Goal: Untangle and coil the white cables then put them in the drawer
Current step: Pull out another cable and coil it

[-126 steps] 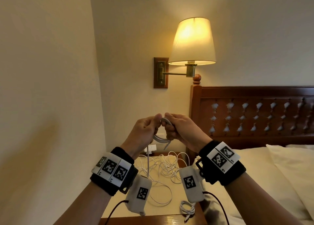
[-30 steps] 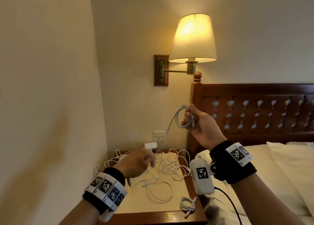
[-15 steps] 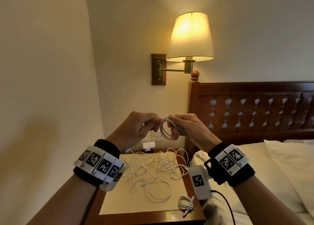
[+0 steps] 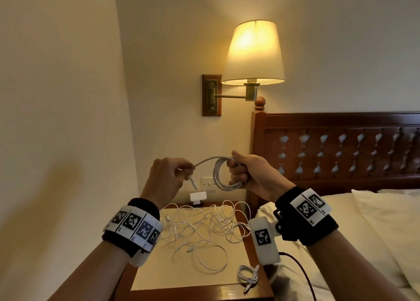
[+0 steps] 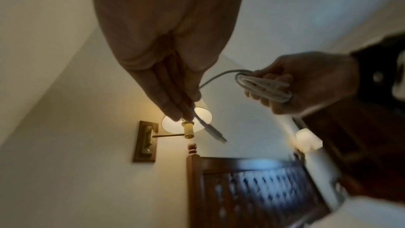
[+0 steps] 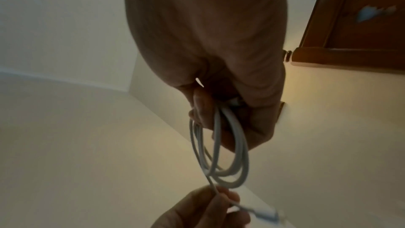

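Note:
My right hand (image 4: pixel 245 173) grips a coil of white cable (image 4: pixel 218 175) held up above the nightstand; the same coil (image 6: pixel 221 155) hangs from its fingers in the right wrist view. My left hand (image 4: pixel 172 175) pinches the cable's free end, and the plug (image 5: pixel 215 134) dangles below its fingertips. A short stretch of cable arcs between the two hands. A tangle of white cables (image 4: pixel 204 225) lies on the nightstand (image 4: pixel 256 291). A small coiled white cable (image 4: pixel 247 275) rests near its front right corner. No drawer is in view.
A lit wall lamp (image 4: pixel 253 52) hangs above the hands. A wooden headboard (image 4: pixel 341 146) and a bed with white linen (image 4: pixel 363 232) lie to the right. A wall switch (image 4: pixel 208 183) and a small white device (image 4: pixel 198 197) sit behind the nightstand. A wall stands close at left.
A second ago my left hand was low over the nightstand; it rose to meet the right hand at the coil, then drew the cable's free end out to the left.

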`<control>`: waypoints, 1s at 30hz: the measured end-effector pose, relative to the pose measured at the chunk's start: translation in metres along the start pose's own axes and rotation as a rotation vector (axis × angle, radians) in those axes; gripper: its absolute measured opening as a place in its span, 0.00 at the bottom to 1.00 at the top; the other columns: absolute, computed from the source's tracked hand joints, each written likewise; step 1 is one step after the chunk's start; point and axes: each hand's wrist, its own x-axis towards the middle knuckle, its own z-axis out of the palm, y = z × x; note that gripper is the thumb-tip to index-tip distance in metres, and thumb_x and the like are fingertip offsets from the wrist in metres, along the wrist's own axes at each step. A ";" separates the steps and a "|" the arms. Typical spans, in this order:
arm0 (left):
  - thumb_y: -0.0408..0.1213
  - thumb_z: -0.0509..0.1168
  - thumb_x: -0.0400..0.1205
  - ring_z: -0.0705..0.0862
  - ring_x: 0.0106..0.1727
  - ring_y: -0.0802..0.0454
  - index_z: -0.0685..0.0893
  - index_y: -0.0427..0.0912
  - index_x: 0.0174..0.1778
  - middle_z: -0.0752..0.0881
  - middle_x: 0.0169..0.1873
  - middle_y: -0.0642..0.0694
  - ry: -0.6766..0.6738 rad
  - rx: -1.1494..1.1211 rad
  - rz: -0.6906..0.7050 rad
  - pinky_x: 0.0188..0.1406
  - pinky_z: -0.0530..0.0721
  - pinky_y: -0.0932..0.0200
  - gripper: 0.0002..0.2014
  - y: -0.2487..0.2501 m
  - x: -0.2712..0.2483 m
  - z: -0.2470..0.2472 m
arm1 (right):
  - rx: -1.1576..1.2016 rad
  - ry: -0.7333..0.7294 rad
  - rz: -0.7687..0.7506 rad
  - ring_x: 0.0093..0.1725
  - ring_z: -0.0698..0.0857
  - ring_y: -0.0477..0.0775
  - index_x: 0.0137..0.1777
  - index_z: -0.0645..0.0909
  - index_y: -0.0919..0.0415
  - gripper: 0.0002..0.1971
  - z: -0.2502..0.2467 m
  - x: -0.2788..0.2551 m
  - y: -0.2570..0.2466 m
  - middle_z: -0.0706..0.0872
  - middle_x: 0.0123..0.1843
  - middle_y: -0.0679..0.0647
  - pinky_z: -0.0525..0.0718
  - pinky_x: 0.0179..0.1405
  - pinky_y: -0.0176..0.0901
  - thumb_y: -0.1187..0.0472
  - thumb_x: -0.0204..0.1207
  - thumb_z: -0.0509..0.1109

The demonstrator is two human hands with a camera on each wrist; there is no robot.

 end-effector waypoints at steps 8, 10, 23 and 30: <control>0.25 0.67 0.79 0.92 0.40 0.47 0.87 0.32 0.50 0.92 0.40 0.37 0.109 -1.054 -0.663 0.39 0.90 0.60 0.06 0.032 0.003 0.013 | 0.171 -0.001 0.014 0.24 0.63 0.45 0.39 0.75 0.59 0.19 0.015 0.003 0.002 0.63 0.27 0.47 0.74 0.33 0.39 0.52 0.89 0.54; 0.26 0.64 0.81 0.91 0.41 0.47 0.87 0.32 0.50 0.91 0.41 0.36 0.003 -1.154 -0.693 0.39 0.90 0.60 0.07 0.033 0.002 0.014 | 0.180 -0.003 0.010 0.24 0.63 0.44 0.39 0.75 0.59 0.19 0.016 0.004 0.001 0.63 0.27 0.47 0.73 0.33 0.39 0.52 0.88 0.54; 0.25 0.68 0.80 0.89 0.49 0.40 0.85 0.37 0.55 0.87 0.48 0.35 -0.232 -0.744 -0.614 0.50 0.89 0.54 0.09 0.056 -0.003 0.020 | -0.018 0.076 -0.068 0.26 0.67 0.45 0.42 0.77 0.59 0.17 0.019 0.008 0.007 0.68 0.26 0.46 0.72 0.33 0.39 0.51 0.88 0.56; 0.27 0.68 0.81 0.91 0.33 0.49 0.87 0.39 0.44 0.91 0.34 0.40 -0.121 -0.389 -0.451 0.39 0.91 0.55 0.05 0.054 -0.012 0.016 | -0.020 0.241 -0.092 0.24 0.66 0.44 0.40 0.75 0.58 0.17 0.013 0.015 0.008 0.67 0.24 0.45 0.69 0.34 0.41 0.51 0.88 0.56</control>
